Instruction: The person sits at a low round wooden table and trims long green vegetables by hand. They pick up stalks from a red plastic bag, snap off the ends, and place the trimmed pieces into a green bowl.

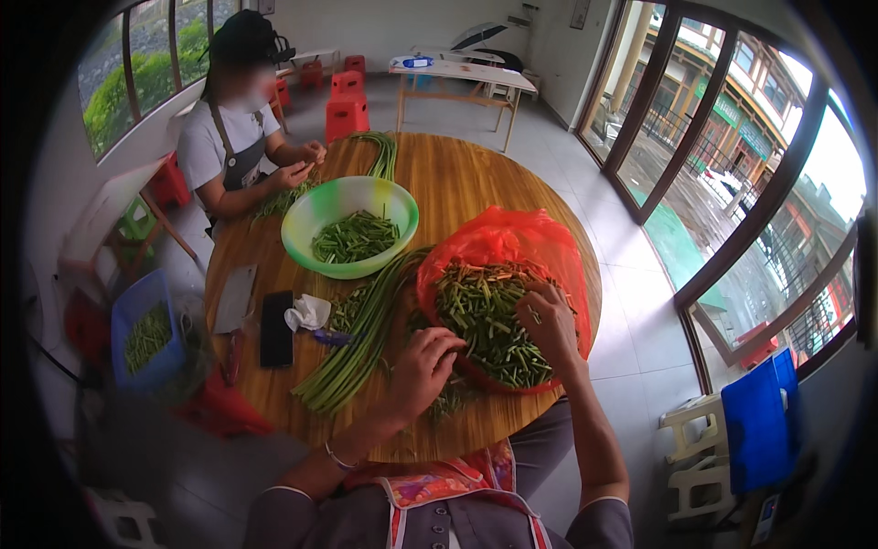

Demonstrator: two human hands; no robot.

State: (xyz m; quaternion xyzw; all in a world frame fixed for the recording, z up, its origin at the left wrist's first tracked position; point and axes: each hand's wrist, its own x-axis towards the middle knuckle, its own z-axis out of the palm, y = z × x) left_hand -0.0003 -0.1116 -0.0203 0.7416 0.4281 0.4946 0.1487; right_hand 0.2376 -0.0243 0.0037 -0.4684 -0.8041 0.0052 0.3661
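On the round wooden table (446,154), a red plastic bag (504,237) lies wide open, full of cut green stalks (494,329). My right hand (547,319) reaches into the bag's right side, fingers bent down at the stalks; whether they grip any is hidden. At the bag's lower left edge is my left hand (426,367), its fingers curled with thumb and fingertips close together; I cannot tell if something small is between them. A bundle of long green stalks (357,343) lies left of it. Beyond stands a green and white plastic bowl (309,237) holding cut stalks (357,237).
At the table's left lie a cleaver (235,298), a black phone (276,329), a crumpled white tissue (307,312) and a red-handled knife (234,357). A co-worker (240,137) sits at the far left, handling greens. A blue basket (147,329) stands left, below the table's edge.
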